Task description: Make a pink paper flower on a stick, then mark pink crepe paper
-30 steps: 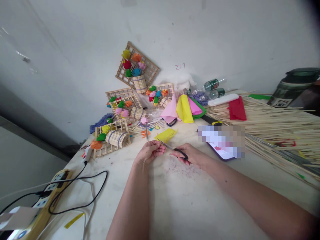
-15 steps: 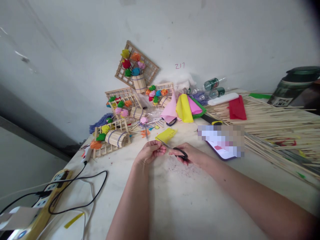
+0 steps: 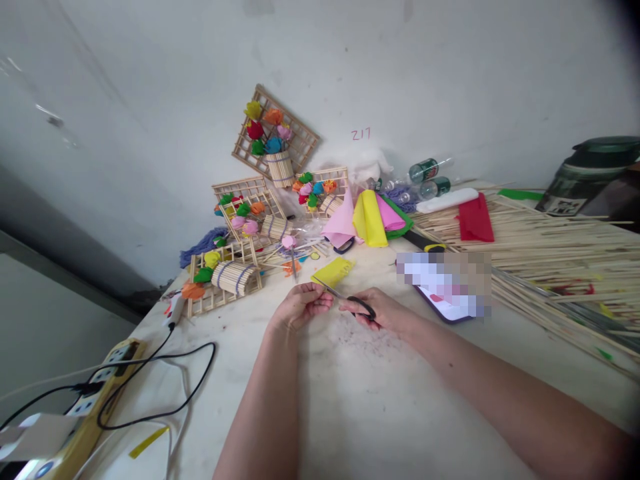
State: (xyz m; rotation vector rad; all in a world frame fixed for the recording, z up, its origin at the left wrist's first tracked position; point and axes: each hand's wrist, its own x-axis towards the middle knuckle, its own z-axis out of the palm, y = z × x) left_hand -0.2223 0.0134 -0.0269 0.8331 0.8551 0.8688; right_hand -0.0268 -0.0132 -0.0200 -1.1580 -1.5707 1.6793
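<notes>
My right hand (image 3: pixel 377 308) grips black-handled scissors (image 3: pixel 361 307), the blades pointing left and slightly away from me. The blade ends lie by the fingertips of my left hand (image 3: pixel 303 303), which are pinched together. What they hold, if anything, is too small to make out. Just beyond the blades a piece of yellow crepe paper (image 3: pixel 334 271) with a ragged right end rests on the table. Fine dark purplish clippings (image 3: pixel 367 340) are scattered below the scissors.
Stick-lattice panels with paper flowers (image 3: pixel 225 277) stand at the back left. Folded coloured paper (image 3: pixel 370 217) lies centrally behind, a phone (image 3: pixel 440 290) right of my hands. Thin wooden sticks (image 3: pixel 545 250) cover the right side. A power strip (image 3: pixel 100 393) with cables is at left.
Both hands and the scissors keep almost the same position. The whole view has shifted very slightly.
</notes>
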